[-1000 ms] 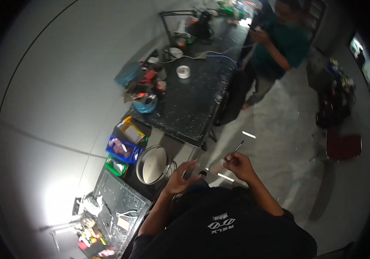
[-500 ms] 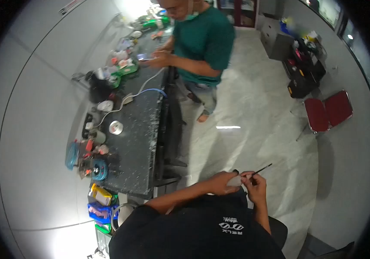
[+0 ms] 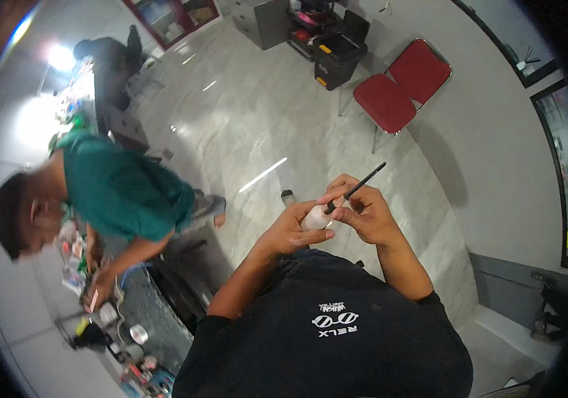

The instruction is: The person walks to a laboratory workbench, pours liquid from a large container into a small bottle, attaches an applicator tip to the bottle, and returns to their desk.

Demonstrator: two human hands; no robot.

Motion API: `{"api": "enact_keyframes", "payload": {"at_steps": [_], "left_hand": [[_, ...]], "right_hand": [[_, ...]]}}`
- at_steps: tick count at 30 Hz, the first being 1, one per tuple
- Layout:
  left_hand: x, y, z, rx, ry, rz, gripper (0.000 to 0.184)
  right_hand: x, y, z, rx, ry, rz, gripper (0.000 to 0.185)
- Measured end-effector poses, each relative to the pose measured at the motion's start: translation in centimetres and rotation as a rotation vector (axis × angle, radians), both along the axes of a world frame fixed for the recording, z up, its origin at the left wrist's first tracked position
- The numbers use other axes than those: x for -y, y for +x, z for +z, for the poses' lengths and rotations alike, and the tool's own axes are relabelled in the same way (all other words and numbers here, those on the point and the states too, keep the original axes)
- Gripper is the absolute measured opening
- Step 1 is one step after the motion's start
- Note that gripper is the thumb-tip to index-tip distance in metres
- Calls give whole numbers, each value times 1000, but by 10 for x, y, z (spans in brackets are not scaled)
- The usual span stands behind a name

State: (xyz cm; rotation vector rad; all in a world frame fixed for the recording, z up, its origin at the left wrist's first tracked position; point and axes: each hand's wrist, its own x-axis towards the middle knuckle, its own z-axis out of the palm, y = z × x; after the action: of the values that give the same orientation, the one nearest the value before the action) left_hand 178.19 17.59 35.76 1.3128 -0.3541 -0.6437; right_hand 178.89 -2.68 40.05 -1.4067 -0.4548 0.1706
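My left hand [image 3: 292,229] is closed around a whitish rounded piece [image 3: 315,219], whose exact kind I cannot make out. In my right hand [image 3: 367,212] a thin black rod-like tool [image 3: 367,177] is pinched between the fingers, slanting up to the right. A dark, thicker part [image 3: 330,207] lies against the whitish piece at the rod's lower end. Both hands are close together in front of my black shirt [image 3: 337,351]. Just beyond my left hand shows a pale thing with a dark top [image 3: 288,195]; I cannot tell whether it is held.
At left, a person in a green shirt [image 3: 121,186] leans by a dark worktable [image 3: 158,312] cluttered with small items. A red folding chair [image 3: 387,99] stands ahead to the right. Farther back are a black bin [image 3: 337,56] and a grey cabinet [image 3: 261,23].
My view has swung, so the worktable and co-worker now lie farther left and my hands nearer the middle. The co-worker's arms now reach down by the table. My hands still hold both things.
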Motion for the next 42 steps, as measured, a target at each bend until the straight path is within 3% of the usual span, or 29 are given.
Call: {"api": "enact_keyframes", "payload": {"at_steps": [3,6,10,15,20,22,24,26,30,33,36,38,39,40,42], "left_hand": [[-2,90,2,273,264,1,33],[-9,180,6,407,300,38,37],[-12,285,12,531,225,64,35],[-30,388,2,380,-62,62,39],[-60,480,-21,433,-17,250,42],[-81,506,-29,434,38,379,41],[-110,532,-40,295,152,528,39],[-148,547,-27,170,362,665,39],[-213,544,-37,156,511,1035,47],[-245,511,-33,-29,405,1357,49],[-270,489,-79,-117,252,1581,49],[-300,480,-96,-221,154,1739,49],[-319,478,-107,-100,367,1811,48],[-344,480,-106,-89,347,1849,48],[-373,482,-95,-109,429,1935,47]], "right_hand": [[0,64,11,239,-260,-245,25],[-2,127,39,333,-285,-420,28],[-2,197,65,484,-200,-643,30],[-16,284,63,500,-95,-767,39],[-53,423,33,479,84,-518,39],[-77,491,15,486,-217,-260,33],[-108,552,-10,176,-120,-196,28],[-136,621,-24,129,-156,20,29],[-218,725,-42,36,-224,382,29],[-289,765,-37,10,-274,578,28],[-356,792,-44,46,-224,704,27],[-416,802,-51,-77,-234,660,26],[-447,805,-58,-141,-147,667,28],[-483,805,-55,-116,-156,699,28],[-535,792,-51,-321,26,778,28]]}}
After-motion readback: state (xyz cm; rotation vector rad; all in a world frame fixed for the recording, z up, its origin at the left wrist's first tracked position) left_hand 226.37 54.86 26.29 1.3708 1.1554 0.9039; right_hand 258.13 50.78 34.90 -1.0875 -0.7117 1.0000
